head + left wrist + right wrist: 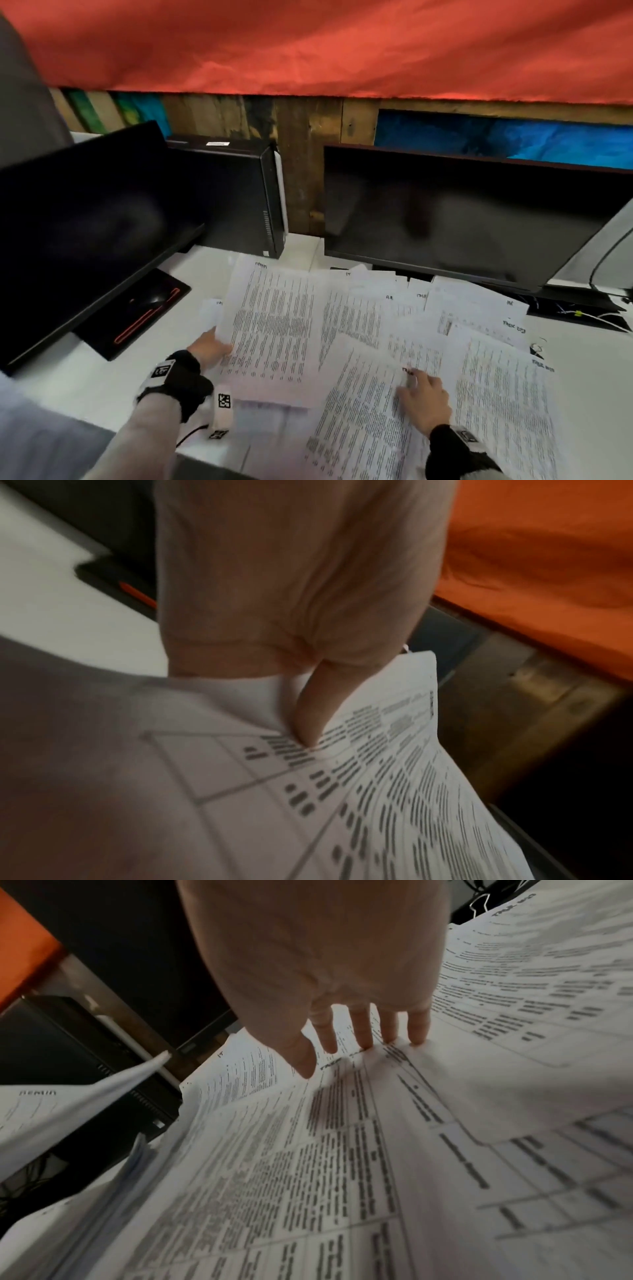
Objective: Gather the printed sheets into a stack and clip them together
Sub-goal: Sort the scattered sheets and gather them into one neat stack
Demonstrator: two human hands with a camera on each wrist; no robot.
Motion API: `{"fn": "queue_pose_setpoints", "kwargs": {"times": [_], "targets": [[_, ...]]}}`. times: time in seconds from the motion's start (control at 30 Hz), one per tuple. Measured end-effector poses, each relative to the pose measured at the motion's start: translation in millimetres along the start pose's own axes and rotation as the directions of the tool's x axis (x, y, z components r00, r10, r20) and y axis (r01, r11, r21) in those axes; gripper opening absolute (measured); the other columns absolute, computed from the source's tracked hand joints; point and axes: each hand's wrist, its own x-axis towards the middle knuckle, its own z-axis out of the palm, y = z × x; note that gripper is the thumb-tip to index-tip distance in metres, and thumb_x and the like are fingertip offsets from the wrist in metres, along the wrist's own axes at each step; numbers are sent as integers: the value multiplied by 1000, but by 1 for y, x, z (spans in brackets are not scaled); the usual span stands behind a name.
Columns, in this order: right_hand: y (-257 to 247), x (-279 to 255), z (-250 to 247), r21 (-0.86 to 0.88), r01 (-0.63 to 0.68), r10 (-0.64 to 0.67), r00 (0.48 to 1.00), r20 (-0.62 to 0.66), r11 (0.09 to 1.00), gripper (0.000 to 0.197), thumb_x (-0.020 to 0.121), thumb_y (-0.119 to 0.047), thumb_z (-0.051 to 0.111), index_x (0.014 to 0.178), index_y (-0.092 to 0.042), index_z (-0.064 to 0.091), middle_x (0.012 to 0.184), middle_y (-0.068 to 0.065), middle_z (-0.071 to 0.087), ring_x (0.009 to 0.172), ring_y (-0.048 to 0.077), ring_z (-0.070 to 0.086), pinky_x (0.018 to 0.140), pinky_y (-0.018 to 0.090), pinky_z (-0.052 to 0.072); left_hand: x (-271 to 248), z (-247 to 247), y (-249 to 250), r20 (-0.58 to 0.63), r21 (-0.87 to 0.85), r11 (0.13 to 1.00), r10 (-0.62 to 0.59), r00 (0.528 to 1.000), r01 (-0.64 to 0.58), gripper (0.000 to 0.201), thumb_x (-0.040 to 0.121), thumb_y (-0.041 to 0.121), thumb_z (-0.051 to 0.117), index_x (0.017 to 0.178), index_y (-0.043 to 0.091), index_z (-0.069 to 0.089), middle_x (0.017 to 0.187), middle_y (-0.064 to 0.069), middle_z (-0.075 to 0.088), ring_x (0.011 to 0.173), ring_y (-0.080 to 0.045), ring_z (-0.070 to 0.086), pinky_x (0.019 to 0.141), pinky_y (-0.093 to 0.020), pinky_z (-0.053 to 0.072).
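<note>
Several printed sheets (pixel 428 329) lie fanned and overlapping across the white desk (pixel 85 387) in front of the right monitor. My left hand (pixel 210 347) pinches the left edge of a raised bundle of sheets (pixel 274 329), thumb (pixel 310 723) on top of the printed page (pixel 377 791). My right hand (pixel 423 397) lies flat with fingers (pixel 363 1031) spread, pressing on a sheet (pixel 342 1150) near the desk's front. A black binder clip (pixel 537 347) peeks out at the papers' right edge; its wire handle (pixel 479 900) shows in the right wrist view.
Two dark monitors (pixel 85 222) (pixel 462 219) stand behind the papers with a black computer case (pixel 239 195) between them. The left monitor's base (pixel 137 315) has a red stripe. Cables (pixel 596 315) lie at the far right. A red cloth (pixel 308 44) hangs above.
</note>
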Motion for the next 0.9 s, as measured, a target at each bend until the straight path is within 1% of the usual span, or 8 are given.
{"fn": "queue_pose_setpoints", "kwargs": {"times": [0.1,0.23,0.37,0.5,0.6,0.67,0.8,0.9], "targets": [[-2,0,-1,-35,3,-3,1000,-9,999,51,92,-34,50,140,-23,37,142,13,36,125,33,40,105,47,37,59,-34,-81,-52,161,974,-151,987,158,47,74,17,66,120,8,58,112,-11,68,102,-30,65,94,-44,51],[-4,1,-3,-63,-6,5,1000,-7,998,49,94,-36,49,140,-23,39,142,11,35,125,33,40,105,45,38,-8,-43,-47,-157,343,893,-251,955,291,39,84,5,57,123,-2,56,122,-19,60,113,-31,58,92,-29,48],[-7,-4,-7,-10,-8,8,1000,0,1000,46,93,-31,50,138,-22,41,138,14,37,122,36,40,104,47,37,-36,-30,-20,-292,253,880,-327,899,403,51,87,9,56,135,-4,41,133,-23,50,121,-34,51,91,-29,41],[-2,-9,-11,65,-100,106,988,-108,993,43,95,-26,45,137,-16,41,134,19,41,120,37,43,101,49,39,-58,16,22,-536,399,845,-100,838,356,65,83,19,61,138,14,26,134,-15,37,121,-31,41,100,-46,36],[10,-12,-15,308,-225,266,959,-96,924,50,89,-13,54,136,-7,37,135,25,35,117,42,44,99,47,42,-58,74,53,-331,445,893,234,914,-68,43,89,14,56,129,16,42,129,-11,40,111,-25,50,96,-37,44],[20,-15,-12,497,-339,387,922,8,799,53,84,-11,59,132,-7,37,133,24,37,111,41,47,92,47,47,-61,116,68,-107,322,923,255,961,-209,33,91,13,55,123,16,47,126,-9,43,104,-21,55,96,-35,48],[34,-15,6,683,-482,417,866,277,548,63,66,-21,73,121,-8,45,113,17,58,95,33,60,78,48,57,-65,173,83,91,221,973,39,995,-59,49,88,18,56,133,11,39,134,-13,40,115,-27,50,94,-31,45],[27,-22,9,660,-453,296,892,343,600,32,73,-12,74,99,-3,58,85,13,62,69,24,60,59,29,52,-67,186,86,113,192,980,-83,990,60,59,87,13,59,139,5,33,137,-15,42,120,-29,48,91,-30,43]]}}
